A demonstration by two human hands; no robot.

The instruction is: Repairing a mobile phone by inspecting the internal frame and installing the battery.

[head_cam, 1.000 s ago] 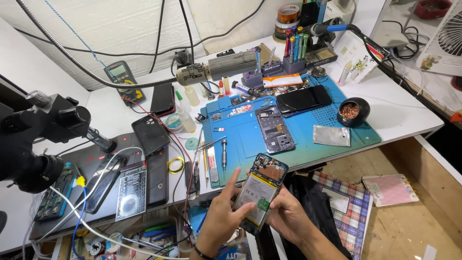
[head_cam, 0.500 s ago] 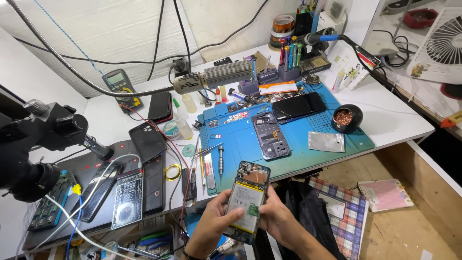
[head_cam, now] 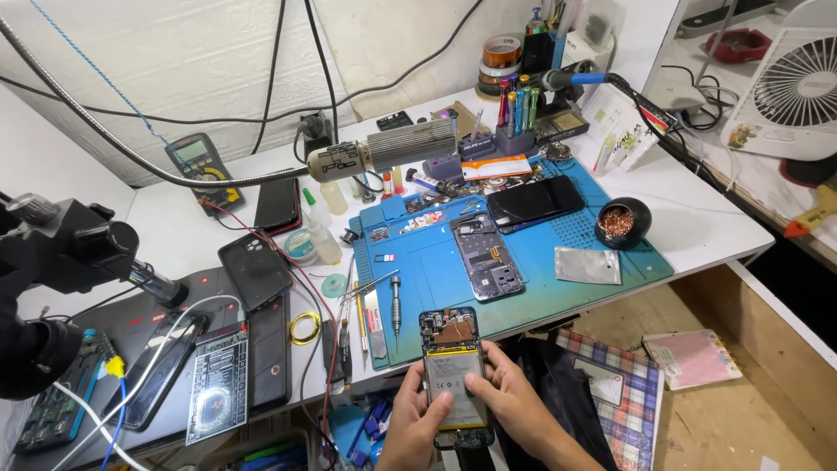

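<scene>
Currently an opened smartphone (head_cam: 455,375), its back cover removed so that the battery and circuit board are exposed, is held just in front of the near edge of the worktop (head_cam: 697,218), above the lap. It is gripped by both hands: the left hand (head_cam: 417,420) is closed around the lower left edge with the thumb laid on the battery, and the right hand (head_cam: 510,403) is wrapped around the right edge with the fingertips against the side of the frame. On the blue repair mat (head_cam: 540,279) just beyond, a second stripped phone frame (head_cam: 488,257) is laid face down, with a black phone (head_cam: 534,201) behind it, a precision screwdriver (head_cam: 395,305) and tweezers (head_cam: 370,286) to its left, and a small black bowl of brass wool (head_cam: 622,222) to its right. A hot-air nozzle (head_cam: 384,153) is seen at the back, and a microscope (head_cam: 61,262) stands at the far left. Since the phone is held off the worktop, a slipped grip could, it is judged, let it drop to the floor or onto the plaid cloth (head_cam: 623,392) below. Thumb pressure on the bare battery could dent it, and the exposed board could be strained if the frame were twisted between the hands.
</scene>
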